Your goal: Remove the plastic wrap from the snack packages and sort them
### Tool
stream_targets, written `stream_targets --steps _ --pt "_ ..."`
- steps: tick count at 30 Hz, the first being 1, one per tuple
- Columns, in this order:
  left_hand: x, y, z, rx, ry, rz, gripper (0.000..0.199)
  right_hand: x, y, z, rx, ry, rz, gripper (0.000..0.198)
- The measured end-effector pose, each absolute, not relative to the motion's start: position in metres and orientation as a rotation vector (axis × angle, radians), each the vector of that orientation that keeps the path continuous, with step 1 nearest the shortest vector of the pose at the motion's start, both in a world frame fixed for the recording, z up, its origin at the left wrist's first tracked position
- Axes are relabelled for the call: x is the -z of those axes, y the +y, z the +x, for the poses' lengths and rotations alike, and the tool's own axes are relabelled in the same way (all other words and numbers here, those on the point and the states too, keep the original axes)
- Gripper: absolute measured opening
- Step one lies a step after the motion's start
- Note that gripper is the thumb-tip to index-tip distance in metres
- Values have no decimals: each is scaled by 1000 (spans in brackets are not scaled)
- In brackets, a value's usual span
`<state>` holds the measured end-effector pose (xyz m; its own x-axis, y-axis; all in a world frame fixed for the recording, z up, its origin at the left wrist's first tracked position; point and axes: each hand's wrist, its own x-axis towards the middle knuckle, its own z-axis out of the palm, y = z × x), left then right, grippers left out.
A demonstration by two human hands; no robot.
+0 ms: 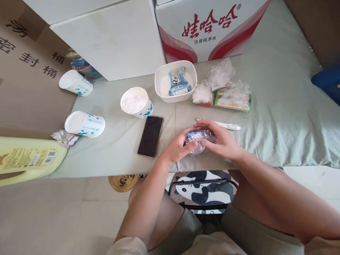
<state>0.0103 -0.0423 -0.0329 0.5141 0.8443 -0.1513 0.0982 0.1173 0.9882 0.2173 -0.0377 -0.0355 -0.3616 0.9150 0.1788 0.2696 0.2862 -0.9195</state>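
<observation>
Both hands are wrapped round a small blue item in clear crinkled plastic wrap (198, 142), low over the cloth near its front edge. My left hand (180, 146) grips its left side, thumb across the front. My right hand (219, 140) closes on its right side. What the wrap contains is mostly hidden. Just behind my right hand lies a white utility knife (228, 125). To the left rests a black phone (150, 136). Farther back stands a white plastic bowl (161, 86) with a blue snack packet (178, 82) in it. Beside it lie several plastic-wrapped packs (228, 94).
A paper cup (145, 110) filled with clear plastic stands behind the phone. Two more paper cups, one (82, 85) and another (91, 125), lie tipped at the left. A yellow jug (32, 156) is at the left edge. Cartons, including a red-and-white box (207, 32), line the back.
</observation>
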Motion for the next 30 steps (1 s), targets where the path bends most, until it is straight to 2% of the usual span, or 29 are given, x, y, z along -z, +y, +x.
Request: stream_targets --steps 2,4,8,10,18,26,30 --pt "34 -45 12 -686 903 1386 97 34 -37 219 -1055 -1749 -1152 37" --pt "34 -48 16 -671 983 1430 99 32 -37 218 -1045 -1690 -1243 33" --pt "32 -48 21 -659 1094 1452 63 29 -37 216 -1051 -1670 -1328 31" --pt "31 -46 23 -659 1078 1432 51 28 -36 215 -1052 -1678 -1355 30" --pt "30 -41 20 -765 1084 1352 40 31 -37 211 -1093 -1714 -1271 31" --pt "40 -34 10 -1081 1220 1171 49 31 -39 207 -1354 -1623 -1213 44" --pt "39 -37 13 -1057 1097 1092 65 33 -38 208 -1387 -1378 -1208 28"
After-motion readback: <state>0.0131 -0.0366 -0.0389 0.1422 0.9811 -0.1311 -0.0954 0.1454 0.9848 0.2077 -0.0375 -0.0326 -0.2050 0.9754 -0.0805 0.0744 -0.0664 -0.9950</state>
